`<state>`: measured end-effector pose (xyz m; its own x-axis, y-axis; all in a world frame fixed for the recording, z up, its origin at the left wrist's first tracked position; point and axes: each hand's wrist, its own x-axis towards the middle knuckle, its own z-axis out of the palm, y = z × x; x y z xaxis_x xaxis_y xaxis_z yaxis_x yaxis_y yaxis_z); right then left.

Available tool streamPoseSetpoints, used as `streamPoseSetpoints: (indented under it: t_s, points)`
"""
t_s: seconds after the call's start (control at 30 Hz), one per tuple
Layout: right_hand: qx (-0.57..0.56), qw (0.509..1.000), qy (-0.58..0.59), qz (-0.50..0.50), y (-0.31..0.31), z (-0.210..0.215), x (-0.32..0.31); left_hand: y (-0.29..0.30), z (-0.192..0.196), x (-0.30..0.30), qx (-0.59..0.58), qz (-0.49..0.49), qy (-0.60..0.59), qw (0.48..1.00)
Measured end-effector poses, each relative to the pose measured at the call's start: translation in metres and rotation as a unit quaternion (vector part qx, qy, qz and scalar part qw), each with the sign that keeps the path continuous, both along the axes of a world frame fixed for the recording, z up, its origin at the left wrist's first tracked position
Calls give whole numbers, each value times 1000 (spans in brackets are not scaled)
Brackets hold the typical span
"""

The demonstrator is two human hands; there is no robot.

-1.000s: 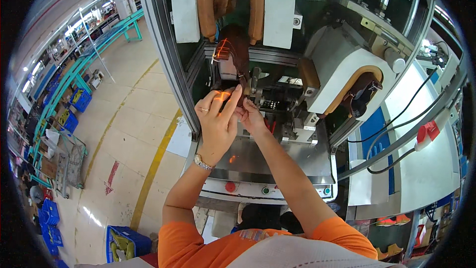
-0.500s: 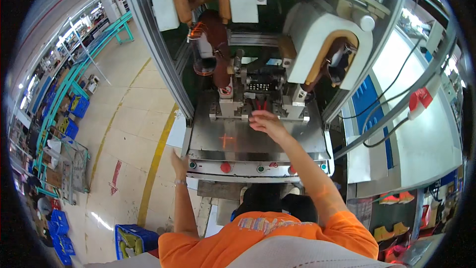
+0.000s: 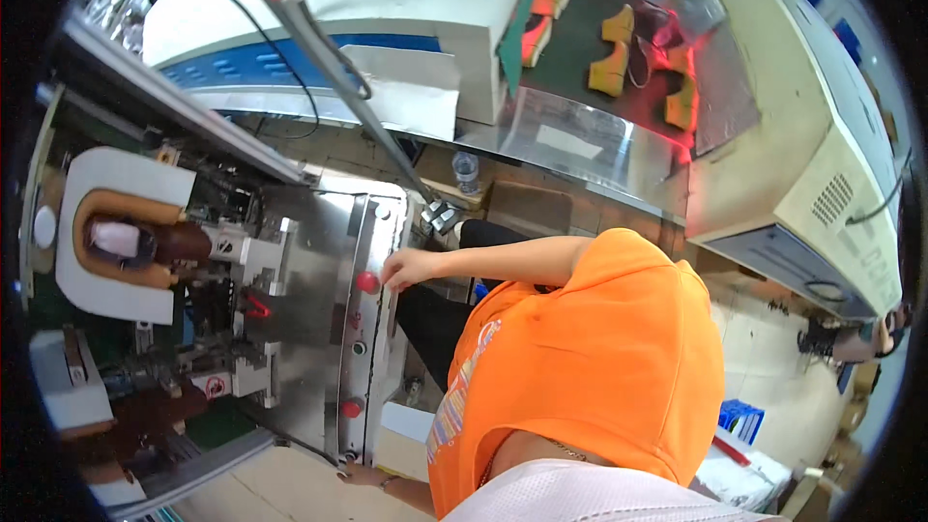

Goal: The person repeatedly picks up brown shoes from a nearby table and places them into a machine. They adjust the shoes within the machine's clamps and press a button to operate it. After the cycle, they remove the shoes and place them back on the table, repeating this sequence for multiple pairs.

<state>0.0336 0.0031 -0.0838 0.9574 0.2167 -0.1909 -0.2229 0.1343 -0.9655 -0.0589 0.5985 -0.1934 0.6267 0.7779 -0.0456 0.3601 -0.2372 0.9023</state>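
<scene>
My right hand [image 3: 411,269] is at the front panel [image 3: 365,329] of a metal machine, its loosely bent fingers beside a red push button [image 3: 367,282]. Nothing shows in it. At the panel's other end, my left hand [image 3: 365,475] stretches its fingers toward a small dark button [image 3: 349,457]; I cannot tell whether they touch. Behind the panel is a bare steel plate [image 3: 314,280]. Beyond it, a white U-shaped clamp with tan padding [image 3: 92,193] surrounds a dark brown shoe-shaped form [image 3: 184,242]. A second white clamp [image 3: 72,391] is lower left.
Yellow-orange wedge-shaped shoe parts [image 3: 607,75] lie on a dark green conveyor, near a large cream machine [image 3: 783,174]. A metal pole [image 3: 358,101] rises beside the front panel. On a ledge stands a clear bottle [image 3: 466,170]. A blue crate [image 3: 740,420] sits at the lower right.
The view has swung to the right, bringing in the conveyor. My right hand has drawn back from above the steel plate to the red button; my left hand has come to the panel's corner.
</scene>
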Motion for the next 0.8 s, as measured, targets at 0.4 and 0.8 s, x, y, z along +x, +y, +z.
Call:
streamPoseSetpoints:
  t_s: [0.4,0.8]
  points:
    - [-208,878,198,-383,-229,-92,-192,-158,15,18,-124,-76,37,989]
    - [-181,761,161,-602,-345,-159,-269,-257,44,18,-197,-167,78,963]
